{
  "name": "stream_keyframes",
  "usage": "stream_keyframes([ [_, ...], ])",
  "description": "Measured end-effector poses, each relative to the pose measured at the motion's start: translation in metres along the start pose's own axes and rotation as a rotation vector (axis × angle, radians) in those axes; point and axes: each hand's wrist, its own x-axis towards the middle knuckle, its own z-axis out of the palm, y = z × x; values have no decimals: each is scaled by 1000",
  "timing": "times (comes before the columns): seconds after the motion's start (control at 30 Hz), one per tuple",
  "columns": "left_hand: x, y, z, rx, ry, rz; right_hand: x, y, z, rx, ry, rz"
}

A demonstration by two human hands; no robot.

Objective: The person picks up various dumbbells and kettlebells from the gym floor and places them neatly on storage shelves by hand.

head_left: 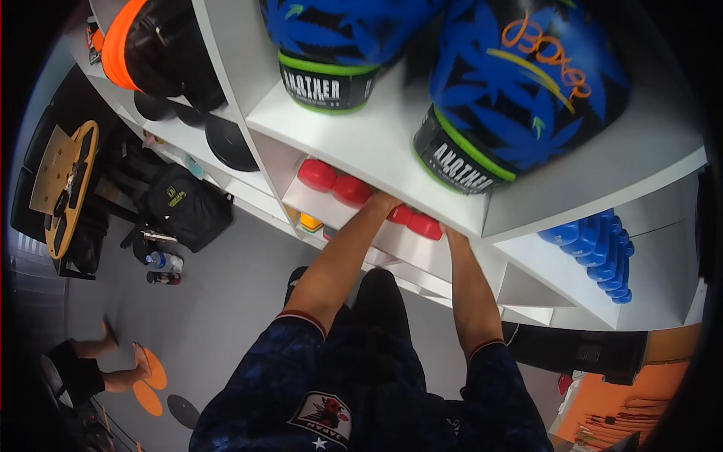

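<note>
Both of my arms reach into a white shelf compartment that holds red dumbbells point(352, 191). My left hand point(385, 202) is among them, between red heads on either side, and its fingers are hidden under the shelf board above. At the right end of the row, beside the last red dumbbell head point(425, 227), is my right hand point(447, 232). Most of that hand is behind the board's edge, so its grip does not show.
Blue-and-black boxing gloves point(527, 83) stand on the white shelf point(361, 143) above my hands. Blue dumbbells point(595, 252) line the compartment to the right. A black backpack point(188, 207) and bottles point(164, 262) are on the grey floor. Another person's legs point(113, 369) show at lower left.
</note>
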Motion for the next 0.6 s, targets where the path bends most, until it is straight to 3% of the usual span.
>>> stream_keyframes([
  [0.5,17,1,11,72,75,-89,16,-5,-18,-347,0,-168],
  [0.6,5,19,22,124,137,-87,11,-5,-13,-506,8,-369],
])
